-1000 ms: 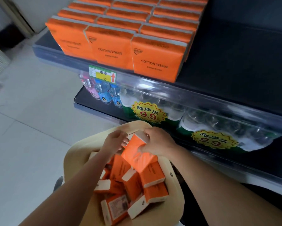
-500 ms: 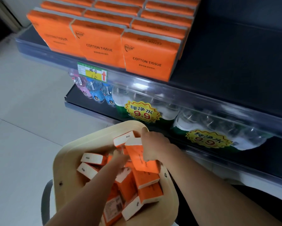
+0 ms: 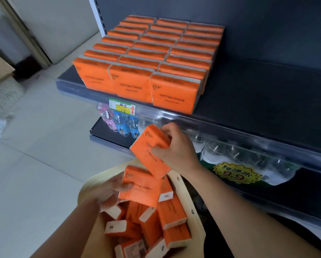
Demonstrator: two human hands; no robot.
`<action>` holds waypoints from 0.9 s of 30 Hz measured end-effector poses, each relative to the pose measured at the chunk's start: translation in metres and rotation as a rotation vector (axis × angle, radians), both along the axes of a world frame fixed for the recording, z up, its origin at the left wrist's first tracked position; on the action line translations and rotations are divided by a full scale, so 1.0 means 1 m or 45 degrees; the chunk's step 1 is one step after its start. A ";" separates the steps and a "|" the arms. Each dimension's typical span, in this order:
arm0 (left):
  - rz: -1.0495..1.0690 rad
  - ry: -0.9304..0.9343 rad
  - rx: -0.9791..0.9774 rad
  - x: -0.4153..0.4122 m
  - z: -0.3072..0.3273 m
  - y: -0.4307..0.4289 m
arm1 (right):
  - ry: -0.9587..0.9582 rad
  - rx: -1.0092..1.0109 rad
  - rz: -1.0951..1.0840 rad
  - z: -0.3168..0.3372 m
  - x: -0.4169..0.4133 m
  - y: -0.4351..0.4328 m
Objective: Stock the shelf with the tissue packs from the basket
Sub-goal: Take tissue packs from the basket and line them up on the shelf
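Restocking under way: a person's right hand (image 3: 176, 150), at centre frame, gripped one orange tissue pack (image 3: 149, 158), thumb across its printed face and fingers curled over its top end, holding it clear above the cream basket (image 3: 194, 220) in the lower middle of the frame. The pack's long axis ran diagonally, from upper left to lower right, with one end tipped up toward the shelf (image 3: 258, 86). Just below it, the left hand (image 3: 107, 191) held a second pack (image 3: 139, 187) by its left edge over the basket's mouth; whether the two packs touched could not be told. More loose packs (image 3: 171, 211) lay jumbled in the basket beneath both hands. The shelf stood in the upper half of the frame, where three stocked rows (image 3: 152, 53) filled its left portion and dark bare board stretched away to the right. That open stretch lay up and to the right of the right hand, the nearer of the two, so the raised pack looked likeliest to go first. It would probably need turning upright, printed face forward, to match the front row. A price tag (image 3: 122, 107) hung on the shelf's lip above bottles (image 3: 122, 123) on the tier below.
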State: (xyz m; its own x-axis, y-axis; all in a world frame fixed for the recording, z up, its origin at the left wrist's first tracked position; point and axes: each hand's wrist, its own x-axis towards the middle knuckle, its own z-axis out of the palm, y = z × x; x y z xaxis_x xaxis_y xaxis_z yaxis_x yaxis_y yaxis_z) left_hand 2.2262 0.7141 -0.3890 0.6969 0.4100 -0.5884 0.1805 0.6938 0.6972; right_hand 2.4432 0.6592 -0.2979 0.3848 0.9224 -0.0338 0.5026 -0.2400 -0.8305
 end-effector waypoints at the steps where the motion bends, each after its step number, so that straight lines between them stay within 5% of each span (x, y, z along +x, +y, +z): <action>1: 0.046 -0.055 0.006 0.001 0.008 0.001 | -0.036 0.055 0.006 0.007 0.000 -0.003; 6: 0.111 -0.221 0.129 0.024 0.055 -0.003 | 0.047 0.032 0.108 0.044 0.014 -0.018; 12: 0.079 -0.279 0.185 0.051 0.080 -0.012 | 0.399 -0.361 0.410 0.096 0.062 -0.045; 21: 0.080 -0.318 0.734 0.163 0.155 -0.009 | 0.400 0.205 -0.120 0.138 0.162 -0.056; 27: 0.121 -0.315 1.013 0.232 0.176 0.002 | 0.269 0.318 -0.399 0.132 0.235 -0.052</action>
